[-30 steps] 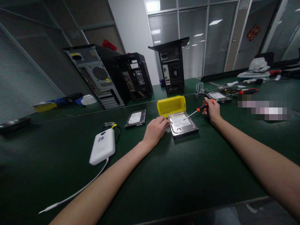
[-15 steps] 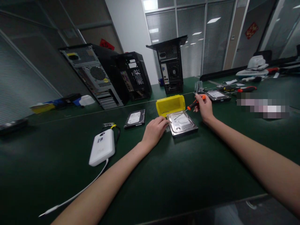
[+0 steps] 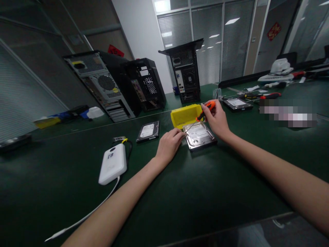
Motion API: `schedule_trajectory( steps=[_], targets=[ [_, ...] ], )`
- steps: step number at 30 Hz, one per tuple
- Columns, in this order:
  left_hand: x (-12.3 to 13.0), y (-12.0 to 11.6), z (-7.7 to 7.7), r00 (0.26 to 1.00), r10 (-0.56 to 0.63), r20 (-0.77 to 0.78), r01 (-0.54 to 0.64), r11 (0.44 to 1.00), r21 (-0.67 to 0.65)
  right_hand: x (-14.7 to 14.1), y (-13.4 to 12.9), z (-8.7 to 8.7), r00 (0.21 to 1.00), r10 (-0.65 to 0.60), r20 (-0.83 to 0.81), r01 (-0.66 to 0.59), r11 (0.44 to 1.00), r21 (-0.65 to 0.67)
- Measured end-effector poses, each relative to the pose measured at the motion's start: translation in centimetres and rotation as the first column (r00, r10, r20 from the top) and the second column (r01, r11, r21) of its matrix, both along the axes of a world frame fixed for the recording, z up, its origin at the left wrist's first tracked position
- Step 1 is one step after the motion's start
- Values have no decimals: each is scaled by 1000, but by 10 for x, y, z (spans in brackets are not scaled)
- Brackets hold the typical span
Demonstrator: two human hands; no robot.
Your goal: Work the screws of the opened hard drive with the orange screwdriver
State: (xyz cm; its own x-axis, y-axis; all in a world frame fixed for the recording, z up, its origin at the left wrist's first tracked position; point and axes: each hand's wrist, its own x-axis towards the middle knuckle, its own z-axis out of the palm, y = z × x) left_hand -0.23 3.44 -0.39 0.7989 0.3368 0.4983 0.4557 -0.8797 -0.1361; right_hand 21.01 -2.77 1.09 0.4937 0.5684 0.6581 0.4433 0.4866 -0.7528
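A silver hard drive (image 3: 199, 136) lies label side up on the dark green table (image 3: 185, 192). My left hand (image 3: 169, 143) is at its left edge, fingers closed together; what they pinch, if anything, is too small to make out. My right hand (image 3: 216, 118) holds an orange and black screwdriver (image 3: 205, 111) above the drive. The shaft slants down to the left, its tip near my left fingertips. Just behind the drive stands a yellow open box (image 3: 185, 116). Another hard drive (image 3: 148, 131) lies to the left of my left hand.
A white power bank (image 3: 113, 164) with a cable lies at the left. Computer cases (image 3: 187, 75) stand at the back. Behind my right hand are a third hard drive (image 3: 236, 104) and red-handled pliers (image 3: 269, 96). A pixelated patch covers something at the right.
My right hand has moved left with the screwdriver, and the tip now reaches the drive's left edge near my left fingers. My left hand has stayed in place.
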Motion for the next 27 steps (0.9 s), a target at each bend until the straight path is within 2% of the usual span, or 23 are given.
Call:
schedule_trajectory(
  steps=[6, 17, 27],
  targets=[
    [-1, -1, 1, 1000, -8, 5, 8, 1000, -21, -4, -6, 8, 995, -54, 80, 53, 999, 11],
    [-1, -1, -1, 998, -7, 68, 13, 996, -92, -11, -11, 12, 991, -44, 127, 35, 997, 72],
    [-1, -2, 0, 996, 5, 85, 8, 988, -153, -13, -12, 11, 979, -24, 201, 19, 999, 27]
  ],
)
